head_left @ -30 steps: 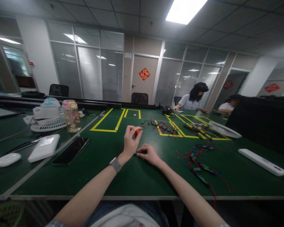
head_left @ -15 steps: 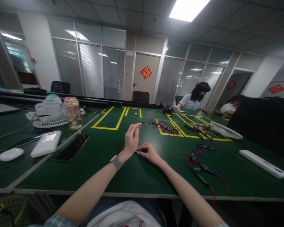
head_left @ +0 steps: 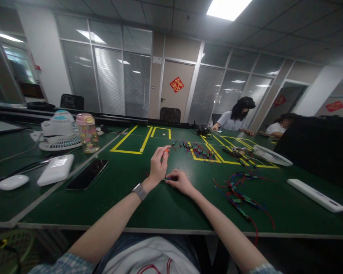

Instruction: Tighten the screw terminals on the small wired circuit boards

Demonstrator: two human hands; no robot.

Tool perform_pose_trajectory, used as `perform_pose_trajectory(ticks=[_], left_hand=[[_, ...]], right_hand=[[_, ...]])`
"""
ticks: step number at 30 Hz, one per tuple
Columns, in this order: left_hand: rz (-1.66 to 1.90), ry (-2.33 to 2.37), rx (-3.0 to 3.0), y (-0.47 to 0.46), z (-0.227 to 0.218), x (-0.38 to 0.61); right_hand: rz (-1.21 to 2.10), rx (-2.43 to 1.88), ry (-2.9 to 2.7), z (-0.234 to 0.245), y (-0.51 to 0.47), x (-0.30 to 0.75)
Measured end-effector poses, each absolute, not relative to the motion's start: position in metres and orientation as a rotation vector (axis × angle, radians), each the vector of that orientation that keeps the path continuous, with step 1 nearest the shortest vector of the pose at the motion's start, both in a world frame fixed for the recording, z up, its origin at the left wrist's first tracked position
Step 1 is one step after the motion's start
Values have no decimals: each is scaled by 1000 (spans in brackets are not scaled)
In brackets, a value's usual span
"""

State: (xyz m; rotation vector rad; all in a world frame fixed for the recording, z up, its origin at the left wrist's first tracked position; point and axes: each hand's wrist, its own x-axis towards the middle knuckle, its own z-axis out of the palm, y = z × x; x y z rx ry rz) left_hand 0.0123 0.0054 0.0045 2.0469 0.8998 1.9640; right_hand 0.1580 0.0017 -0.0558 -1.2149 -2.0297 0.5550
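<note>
My left hand point(head_left: 159, 163), with a metal-banded watch at the wrist, is closed around an orange-tipped thing point(head_left: 167, 151). Most of that thing is hidden by the fingers, so its kind does not show. Just below and to the right, my right hand point(head_left: 180, 181) pinches a small green circuit board point(head_left: 166, 179) against the table. A bit of red wire sticks out to the left of my left wrist. Beyond the hands lies a row of small wired circuit boards point(head_left: 198, 151). Several larger boards with red and blue wires point(head_left: 240, 198) lie to the right.
On the left are a phone point(head_left: 88, 174), a white box-shaped device point(head_left: 56, 169), a white mouse point(head_left: 13, 182), a bottle point(head_left: 87, 133) and a white fan point(head_left: 60, 133). A long white bar point(head_left: 316, 195) and a white tray point(head_left: 271, 155) lie right. Two people sit across.
The view has shifted slightly. Both hands stay in nearly the same place on the table, the left still closed around the orange-tipped thing, the right still pinching the board.
</note>
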Motion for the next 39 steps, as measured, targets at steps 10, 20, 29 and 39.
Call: perform_pose_trajectory(ticks=[10,20,29,39], left_hand=[[1949,883,2041,5,5,13],[1948,906,2047,6,5,11],[1949,909,2049,8,3,11],[1943,949,2045,10,2,8]], right_hand=[[563,-1197,-2022,-54,0,158],[540,-1191,-2033,-55,1,158],[552,-1201,-2020,-53,0,158],[536,-1209,-2030,-55,2,157]])
